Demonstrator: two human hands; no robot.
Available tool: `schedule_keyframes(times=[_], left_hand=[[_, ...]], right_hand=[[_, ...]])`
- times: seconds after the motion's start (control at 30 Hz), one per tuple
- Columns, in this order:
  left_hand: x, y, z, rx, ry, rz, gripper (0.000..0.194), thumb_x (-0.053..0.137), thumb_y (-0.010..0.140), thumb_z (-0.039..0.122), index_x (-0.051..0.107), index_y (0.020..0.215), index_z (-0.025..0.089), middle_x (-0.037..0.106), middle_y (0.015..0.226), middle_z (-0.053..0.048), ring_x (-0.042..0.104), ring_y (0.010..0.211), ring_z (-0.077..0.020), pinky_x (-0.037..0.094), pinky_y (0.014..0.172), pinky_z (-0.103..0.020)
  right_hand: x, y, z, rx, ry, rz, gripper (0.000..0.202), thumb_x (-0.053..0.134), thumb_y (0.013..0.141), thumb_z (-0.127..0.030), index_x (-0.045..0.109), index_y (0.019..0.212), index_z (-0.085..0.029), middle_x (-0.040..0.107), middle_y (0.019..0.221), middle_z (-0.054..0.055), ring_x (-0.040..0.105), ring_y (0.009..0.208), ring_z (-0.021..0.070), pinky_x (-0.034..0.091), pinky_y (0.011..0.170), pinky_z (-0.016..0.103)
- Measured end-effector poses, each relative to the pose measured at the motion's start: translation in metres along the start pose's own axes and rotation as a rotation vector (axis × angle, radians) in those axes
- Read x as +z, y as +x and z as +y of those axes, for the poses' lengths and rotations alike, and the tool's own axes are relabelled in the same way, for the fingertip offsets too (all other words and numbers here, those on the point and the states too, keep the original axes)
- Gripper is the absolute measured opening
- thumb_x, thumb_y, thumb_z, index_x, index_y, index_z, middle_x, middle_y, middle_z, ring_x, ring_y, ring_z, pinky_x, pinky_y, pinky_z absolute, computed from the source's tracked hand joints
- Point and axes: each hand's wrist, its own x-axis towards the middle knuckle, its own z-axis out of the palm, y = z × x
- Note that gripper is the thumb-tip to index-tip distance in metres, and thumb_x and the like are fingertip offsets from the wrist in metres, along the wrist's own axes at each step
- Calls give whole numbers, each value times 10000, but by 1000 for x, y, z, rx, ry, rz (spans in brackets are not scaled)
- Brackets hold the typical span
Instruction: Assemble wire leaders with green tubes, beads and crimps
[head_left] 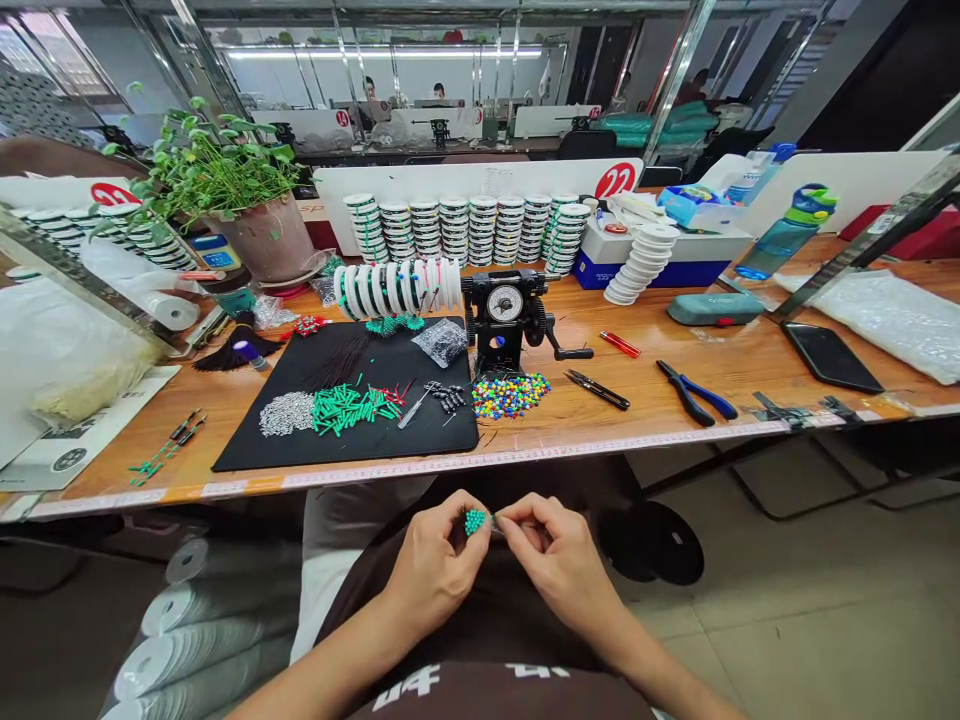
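Above my lap, in front of the table edge, my left hand point(435, 560) is closed round a small bundle of thin green tubes point(474, 521), their ends showing between thumb and fingers. My right hand point(559, 555) meets it from the right, thumb and forefinger pinched on something thin and dark that is too small to name. The fingertips of both hands are almost touching. On the black mat point(262, 450) beyond them lie loose green tubes point(356, 408), small silver beads point(287, 413), dark threads point(337, 362), tweezers point(415, 408) and black pieces point(448, 397).
A hand-cranked winder point(504, 335) bears white spools point(397, 288); multicoloured beads point(511, 396) lie before it. To the right are snips point(598, 390), pliers point(694, 393) and a phone point(831, 356). Spool stacks point(454, 232) and a potted plant point(262, 240) stand behind.
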Motion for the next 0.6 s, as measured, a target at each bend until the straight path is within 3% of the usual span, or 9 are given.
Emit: schedule_keyframes(times=[0.23,0.37,0.6], left_hand=[[-3,5,-1,-57,-71,-19,252,521,927,363,524,742,191,490,655,27,417,600,-130,331,573,-253],[-4,7,2,-104,-221,-87,259,543,882,364,471,693,201,444,628,42,389,605,-129,332,583,-256],[-5,6,13,-176,-358,-202,239,571,830,380,489,699,199,455,567,55,365,541,-115,291,532,-253]], right_hand=[[3,-8,11,42,127,-89,206,589,928,-331,706,829,-194,456,571,-33,424,602,156,326,608,285],[-4,-2,20,105,299,-28,257,597,933,-408,714,895,-182,560,668,-2,437,591,144,344,575,278],[-5,5,23,79,383,-70,198,619,915,-357,718,878,-189,650,773,25,530,663,152,407,616,263]])
